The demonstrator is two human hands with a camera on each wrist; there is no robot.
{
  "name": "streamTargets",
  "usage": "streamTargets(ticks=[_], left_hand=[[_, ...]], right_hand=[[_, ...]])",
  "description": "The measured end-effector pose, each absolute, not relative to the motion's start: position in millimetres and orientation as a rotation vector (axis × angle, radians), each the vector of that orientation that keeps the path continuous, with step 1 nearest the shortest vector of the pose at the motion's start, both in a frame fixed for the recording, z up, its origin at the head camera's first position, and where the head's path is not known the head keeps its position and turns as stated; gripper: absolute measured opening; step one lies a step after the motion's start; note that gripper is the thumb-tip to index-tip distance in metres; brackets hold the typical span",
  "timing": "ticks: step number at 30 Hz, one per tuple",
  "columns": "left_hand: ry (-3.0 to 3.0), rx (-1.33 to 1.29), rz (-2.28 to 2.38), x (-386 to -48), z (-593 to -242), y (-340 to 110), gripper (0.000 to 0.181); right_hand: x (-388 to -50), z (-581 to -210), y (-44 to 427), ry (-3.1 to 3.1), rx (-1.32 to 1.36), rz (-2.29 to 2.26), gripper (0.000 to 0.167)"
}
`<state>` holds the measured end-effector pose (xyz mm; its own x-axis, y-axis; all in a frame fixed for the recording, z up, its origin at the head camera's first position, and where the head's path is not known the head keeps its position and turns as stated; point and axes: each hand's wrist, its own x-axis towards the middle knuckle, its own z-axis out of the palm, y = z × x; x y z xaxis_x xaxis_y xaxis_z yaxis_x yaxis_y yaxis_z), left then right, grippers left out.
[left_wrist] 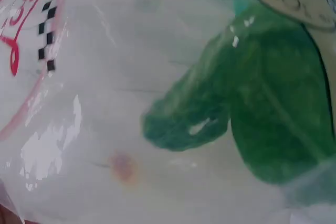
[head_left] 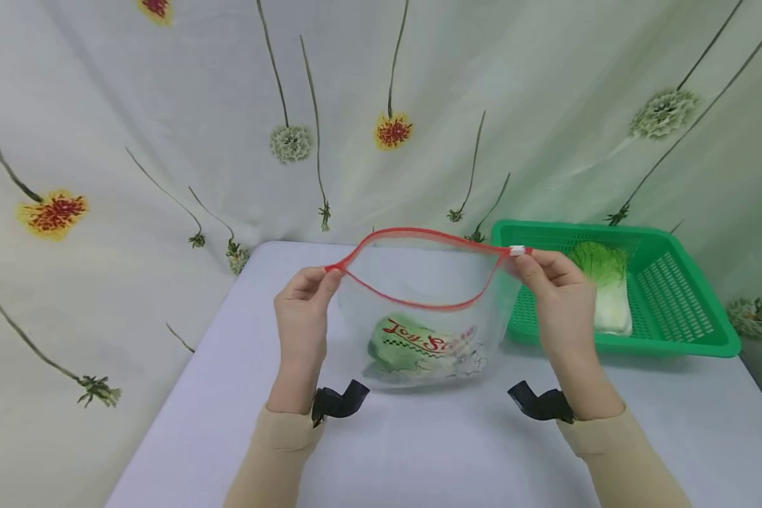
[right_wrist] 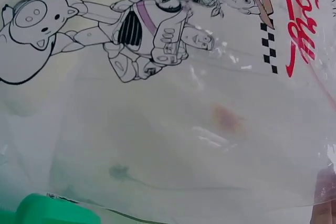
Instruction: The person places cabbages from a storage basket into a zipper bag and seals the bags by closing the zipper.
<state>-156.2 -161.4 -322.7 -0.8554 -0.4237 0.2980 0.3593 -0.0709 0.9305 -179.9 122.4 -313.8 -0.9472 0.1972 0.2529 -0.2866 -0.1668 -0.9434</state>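
Observation:
A clear plastic bag with a red zip edge hangs upright over the table, its mouth spread into an oval. My left hand pinches the left end of the red edge, and my right hand pinches the right end beside the white slider. Inside the bag, low down, lies a green leafy vegetable, partly behind the printed lettering. The left wrist view shows its green leaves through the plastic; the right wrist view shows the bag's printed cartoon figures.
A green plastic basket stands at the right back of the white table, with a leafy vegetable with a white base in it. Behind the table hangs a flower-patterned cloth.

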Motion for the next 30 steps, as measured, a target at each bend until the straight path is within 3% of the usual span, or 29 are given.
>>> streamTargets(ticks=[6,12,21,26,30], left_hand=[[-1.651,-0.047,-1.950,-157,-315,-166,0.015],[-1.845,-0.150,-1.824,-152,-325,-175,0.012],[-2.424,-0.403,-1.279,-153,-304,-175,0.021],[-2.761,-0.363,-0.998,-155,-278,-164,0.021],[-3.115,-0.282,-0.641,-148,-260,-152,0.037]], right_hand=[[-182,-308,135,-1.675,0.026,2.234,0.009],[-180,-325,137,-1.873,0.050,2.234,0.004],[-178,-339,138,-1.895,0.100,2.226,0.004],[-175,-343,140,-1.916,0.121,2.190,0.010],[-171,-345,140,-1.943,0.131,2.135,0.016]])
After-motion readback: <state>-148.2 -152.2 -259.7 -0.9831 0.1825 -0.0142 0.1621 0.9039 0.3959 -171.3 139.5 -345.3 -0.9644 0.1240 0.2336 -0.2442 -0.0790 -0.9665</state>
